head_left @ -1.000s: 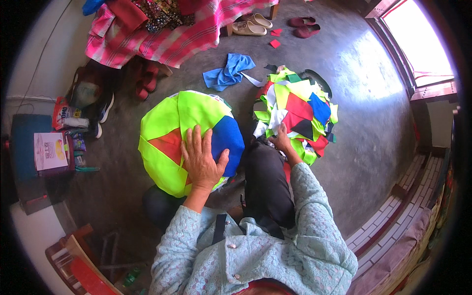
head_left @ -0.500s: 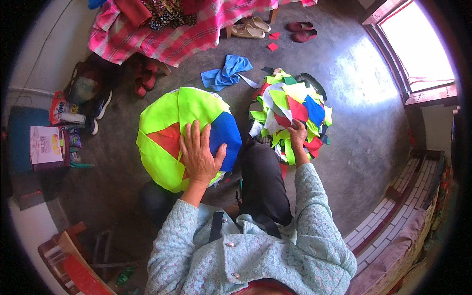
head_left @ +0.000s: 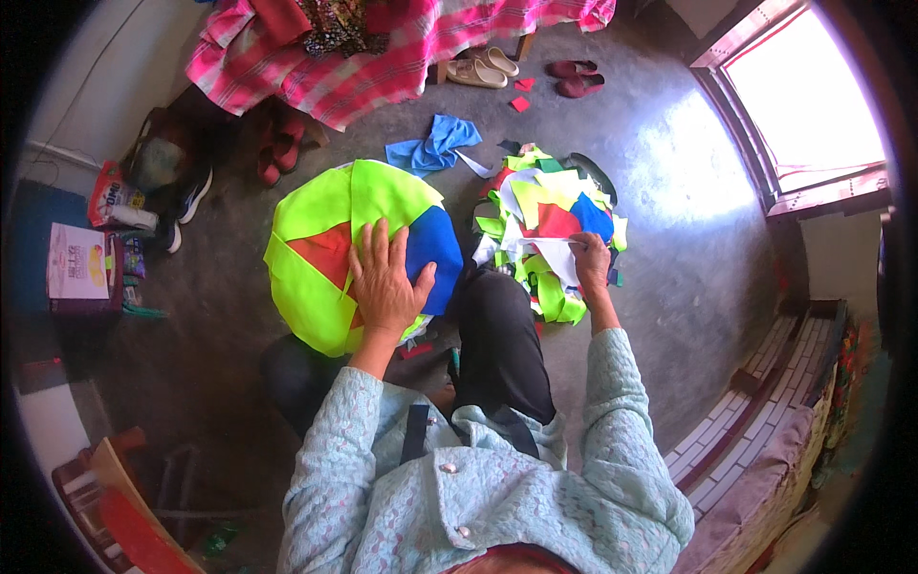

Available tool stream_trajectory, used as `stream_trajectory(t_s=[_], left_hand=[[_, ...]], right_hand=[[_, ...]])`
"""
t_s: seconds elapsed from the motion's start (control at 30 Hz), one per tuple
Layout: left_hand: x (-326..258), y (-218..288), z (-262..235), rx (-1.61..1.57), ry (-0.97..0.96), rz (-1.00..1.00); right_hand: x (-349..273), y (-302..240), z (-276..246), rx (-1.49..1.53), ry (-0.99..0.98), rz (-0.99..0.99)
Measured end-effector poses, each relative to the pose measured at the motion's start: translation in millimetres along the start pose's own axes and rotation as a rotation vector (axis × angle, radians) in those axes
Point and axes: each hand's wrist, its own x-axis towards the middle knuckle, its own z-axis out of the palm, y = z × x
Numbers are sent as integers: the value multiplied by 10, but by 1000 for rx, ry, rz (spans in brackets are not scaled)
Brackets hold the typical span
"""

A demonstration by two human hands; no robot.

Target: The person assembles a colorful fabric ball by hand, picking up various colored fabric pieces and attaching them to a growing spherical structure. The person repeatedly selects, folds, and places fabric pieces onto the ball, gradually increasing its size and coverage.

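My left hand (head_left: pixel 387 292) lies flat, fingers stretched out, on a round stack covered with fabric pieces (head_left: pixel 311 311) in neon yellow-green, red and blue. What lies under the top pieces is mostly hidden. To its right, a heap of loose fabric scraps (head_left: pixel 555 287) in yellow-green, white, red, blue and green spreads on the floor. My right hand (head_left: pixel 593 260) is closed at the heap's right side, pinching a white fabric scrap (head_left: pixel 557 256) that stretches left over the heap. My knee is between the stack and the heap.
A crumpled blue cloth (head_left: pixel 435 143) lies beyond the stack. Shoes (head_left: pixel 577 78) and small red scraps (head_left: pixel 519 104) are farther off, near a pink checked cloth (head_left: pixel 402 72). Bags and boxes (head_left: pixel 81 263) stand at the left; a wooden chair (head_left: pixel 143 517) is at lower left.
My right hand has shifted slightly right and drawn a white scrap across the heap's top. My left hand stays on the round stack. The whole view has shifted a little.
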Motion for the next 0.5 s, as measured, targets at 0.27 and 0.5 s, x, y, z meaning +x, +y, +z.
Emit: stream_trajectory(t_s=[0.27,0.5], left_hand=[[-8,-20,-5,-42,40,-1],[-44,-38,22,-74,57,-11]], right_hand=[[-212,-1374,-598,754,-95,-25],[-704,-2085,-367,790,-71,-234]])
